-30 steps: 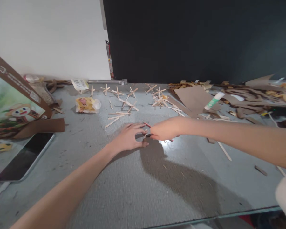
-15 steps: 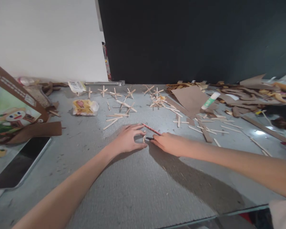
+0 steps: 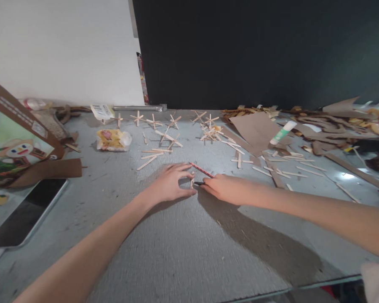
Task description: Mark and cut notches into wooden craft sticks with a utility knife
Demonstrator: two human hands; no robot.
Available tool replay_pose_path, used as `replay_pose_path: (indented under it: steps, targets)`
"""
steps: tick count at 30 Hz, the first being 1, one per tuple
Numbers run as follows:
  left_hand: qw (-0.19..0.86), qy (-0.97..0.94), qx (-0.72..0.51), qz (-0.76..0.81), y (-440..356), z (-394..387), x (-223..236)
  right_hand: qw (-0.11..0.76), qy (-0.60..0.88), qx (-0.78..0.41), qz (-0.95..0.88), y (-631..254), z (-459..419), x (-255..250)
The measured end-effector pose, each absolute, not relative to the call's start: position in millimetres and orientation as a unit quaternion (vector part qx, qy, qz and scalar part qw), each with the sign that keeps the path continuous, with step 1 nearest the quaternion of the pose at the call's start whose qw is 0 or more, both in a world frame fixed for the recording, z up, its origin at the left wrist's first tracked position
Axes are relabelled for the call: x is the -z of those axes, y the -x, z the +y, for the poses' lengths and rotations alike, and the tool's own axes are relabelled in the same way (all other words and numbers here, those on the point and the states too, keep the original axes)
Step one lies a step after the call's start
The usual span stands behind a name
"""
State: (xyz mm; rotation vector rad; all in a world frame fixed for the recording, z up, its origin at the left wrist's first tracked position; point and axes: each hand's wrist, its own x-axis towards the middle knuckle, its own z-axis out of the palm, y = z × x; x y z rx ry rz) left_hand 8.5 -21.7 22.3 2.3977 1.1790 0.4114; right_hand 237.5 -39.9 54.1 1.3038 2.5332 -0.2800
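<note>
My left hand rests low over the grey tabletop, its thumb and fingers curved around a short wooden craft stick with the tips near its two ends. My right hand is closed on a black-tipped pen, whose point lies beside the stick. A thin red-patterned pencil runs from the right hand to the left fingertips; whether the right hand grips it too is hard to see. Beyond the hands are loose craft sticks and several star-shaped crossed sticks.
At left are a phone, a printed cardboard box and a yellow packet. To the right lie brown cardboard, a green-and-white glue stick and scattered sticks. A black panel stands behind.
The view has shifted slightly. Both hands keep nearly the same pose around the stick, with the pen tip still beside it.
</note>
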Motion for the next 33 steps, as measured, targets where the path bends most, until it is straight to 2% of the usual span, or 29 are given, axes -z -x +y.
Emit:
replay_pose_path:
  steps: [18, 33]
  targets:
    - [0.23, -0.864, -0.137, 0.427, -8, -22, -24, 0.16, -0.435, 0.138, 0.875, -233, -36, -67]
    - [0.212, -0.869, -0.132, 0.427, -8, -23, -22, 0.148, -0.452, 0.094, 0.875, -234, -42, -54]
